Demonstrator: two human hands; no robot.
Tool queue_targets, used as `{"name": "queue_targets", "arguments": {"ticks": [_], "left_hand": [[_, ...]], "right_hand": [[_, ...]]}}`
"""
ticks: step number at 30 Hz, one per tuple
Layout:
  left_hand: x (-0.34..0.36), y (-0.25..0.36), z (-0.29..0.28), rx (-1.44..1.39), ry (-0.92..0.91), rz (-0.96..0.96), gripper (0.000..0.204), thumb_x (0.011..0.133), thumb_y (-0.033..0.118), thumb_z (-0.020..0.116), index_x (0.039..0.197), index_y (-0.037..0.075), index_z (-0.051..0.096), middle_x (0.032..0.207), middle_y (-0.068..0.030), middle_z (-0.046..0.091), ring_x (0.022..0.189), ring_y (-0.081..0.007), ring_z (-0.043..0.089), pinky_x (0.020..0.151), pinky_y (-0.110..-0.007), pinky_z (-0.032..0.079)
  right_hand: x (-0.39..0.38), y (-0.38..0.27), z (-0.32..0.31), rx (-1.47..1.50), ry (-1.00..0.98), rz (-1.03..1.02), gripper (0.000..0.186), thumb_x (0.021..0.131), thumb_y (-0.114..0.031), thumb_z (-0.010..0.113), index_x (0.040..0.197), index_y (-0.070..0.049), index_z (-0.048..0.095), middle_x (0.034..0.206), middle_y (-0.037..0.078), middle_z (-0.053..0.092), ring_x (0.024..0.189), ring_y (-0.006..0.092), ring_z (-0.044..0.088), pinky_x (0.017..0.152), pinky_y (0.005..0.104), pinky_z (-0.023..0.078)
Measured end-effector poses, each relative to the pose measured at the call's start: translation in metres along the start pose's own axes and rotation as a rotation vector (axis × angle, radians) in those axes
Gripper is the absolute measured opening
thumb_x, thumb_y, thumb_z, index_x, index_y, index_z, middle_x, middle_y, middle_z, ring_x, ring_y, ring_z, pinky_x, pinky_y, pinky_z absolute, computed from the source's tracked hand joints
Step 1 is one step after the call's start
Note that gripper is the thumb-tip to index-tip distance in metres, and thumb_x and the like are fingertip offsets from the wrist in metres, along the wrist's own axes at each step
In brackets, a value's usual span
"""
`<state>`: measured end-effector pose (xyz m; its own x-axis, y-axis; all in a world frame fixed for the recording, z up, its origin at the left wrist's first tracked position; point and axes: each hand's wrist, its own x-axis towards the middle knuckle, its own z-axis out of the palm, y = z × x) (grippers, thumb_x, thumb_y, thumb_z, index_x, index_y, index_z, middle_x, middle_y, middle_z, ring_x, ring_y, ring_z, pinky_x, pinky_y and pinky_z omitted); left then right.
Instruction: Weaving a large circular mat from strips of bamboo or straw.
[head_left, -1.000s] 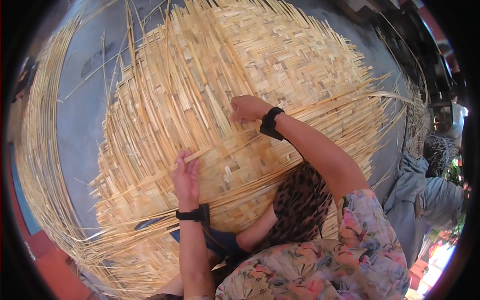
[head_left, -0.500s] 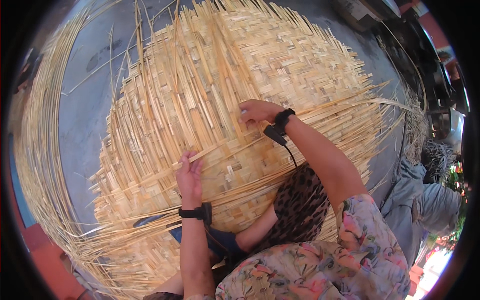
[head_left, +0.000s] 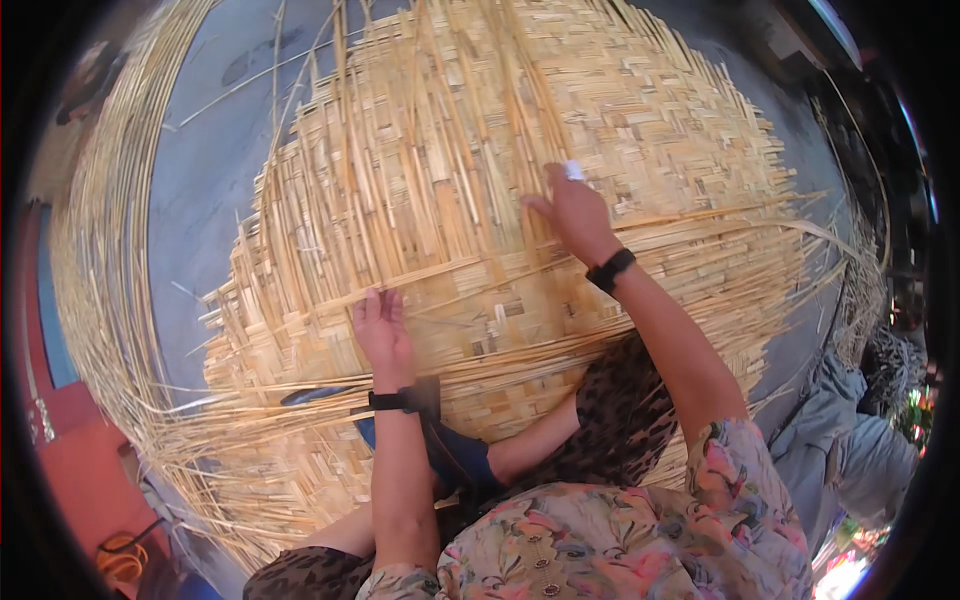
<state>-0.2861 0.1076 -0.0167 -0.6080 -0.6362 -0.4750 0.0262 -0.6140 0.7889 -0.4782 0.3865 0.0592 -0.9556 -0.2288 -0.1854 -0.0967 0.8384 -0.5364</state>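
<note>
Under both hands spreads a large mat (head_left: 650,150) woven from pale, flat bamboo-like strips. My left hand (head_left: 384,335) lies low on it, fingers stretched out, tips against a narrow strip (head_left: 420,273) running crosswise. Farther up and to the right is my right hand (head_left: 582,215), thumb and forefinger apart beside loose lengthwise strips (head_left: 530,100). A white wrap (head_left: 572,170) covers part of one of its fingers. Whether the right fingertips touch those strips cannot be made out. Each wrist wears a black band.
Long strips (head_left: 110,200) lie bundled along the left on the grey floor (head_left: 205,160). More loose strips (head_left: 500,370) cross the mat before my folded legs. A red block-like surface (head_left: 85,465) stands at lower left, and grey cloth (head_left: 840,430) lies at the right.
My right hand has moved up and to the right in the picture, its fingers opening. My left hand stays by the cross strip. The whole view has shifted slightly.
</note>
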Motion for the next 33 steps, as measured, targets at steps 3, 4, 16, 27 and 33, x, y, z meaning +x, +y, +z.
{"name": "queue_targets", "arguments": {"ticks": [3,4,16,27,33], "left_hand": [[-0.02,0.006,0.054,-0.493,0.007,-0.204,0.034,0.1,0.036,0.058,0.11,0.004,0.064,0.097,-0.0094,0.069,0.088,-0.0206,0.068,0.076,-0.03,0.057],[-0.014,0.012,0.059,-0.487,0.009,-0.204,0.034,0.1,0.036,0.058,0.11,0.004,0.064,0.097,-0.0094,0.069,0.088,-0.0206,0.068,0.076,-0.03,0.057],[0.08,0.008,0.109,0.906,-0.58,-0.282,0.011,0.089,0.011,0.062,0.094,0.002,0.06,0.079,-0.0018,0.062,0.068,-0.0114,0.055,0.063,-0.028,0.046],[0.037,0.063,0.1,0.973,-0.768,-0.234,0.01,0.08,0.005,0.075,0.086,0.002,0.067,0.076,-0.0015,0.067,0.072,-0.0077,0.059,0.065,-0.024,0.047],[0.022,0.069,0.08,0.801,-0.717,-0.166,0.007,0.081,0.004,0.075,0.082,0.0,0.069,0.075,0.0006,0.066,0.073,-0.0077,0.059,0.068,-0.024,0.048]], "right_hand": [[-0.013,0.013,0.031,0.351,0.268,-0.296,0.042,0.092,-0.044,0.06,0.091,-0.002,0.061,0.086,0.023,0.066,0.077,0.0393,0.064,0.067,0.045,0.05],[-0.013,0.017,0.051,0.356,0.266,-0.292,0.042,0.092,-0.044,0.06,0.091,-0.002,0.061,0.086,0.023,0.066,0.077,0.0393,0.064,0.067,0.045,0.05],[-0.035,0.006,0.083,1.228,0.139,0.387,0.011,0.093,-0.018,0.065,0.093,-0.007,0.064,0.075,-0.002,0.061,0.065,0.0042,0.057,0.055,0.0254,0.047],[0.051,-0.015,0.033,0.104,-0.568,-0.153,0.016,0.09,-0.015,0.058,0.096,0.0,0.061,0.073,0.013,0.065,0.068,0.0221,0.067,0.056,0.0351,0.052],[0.06,-0.014,0.032,0.062,-0.759,-0.094,0.021,0.089,-0.015,0.053,0.099,0.001,0.063,0.08,0.01,0.067,0.065,0.0176,0.065,0.054,0.0337,0.051]]}}
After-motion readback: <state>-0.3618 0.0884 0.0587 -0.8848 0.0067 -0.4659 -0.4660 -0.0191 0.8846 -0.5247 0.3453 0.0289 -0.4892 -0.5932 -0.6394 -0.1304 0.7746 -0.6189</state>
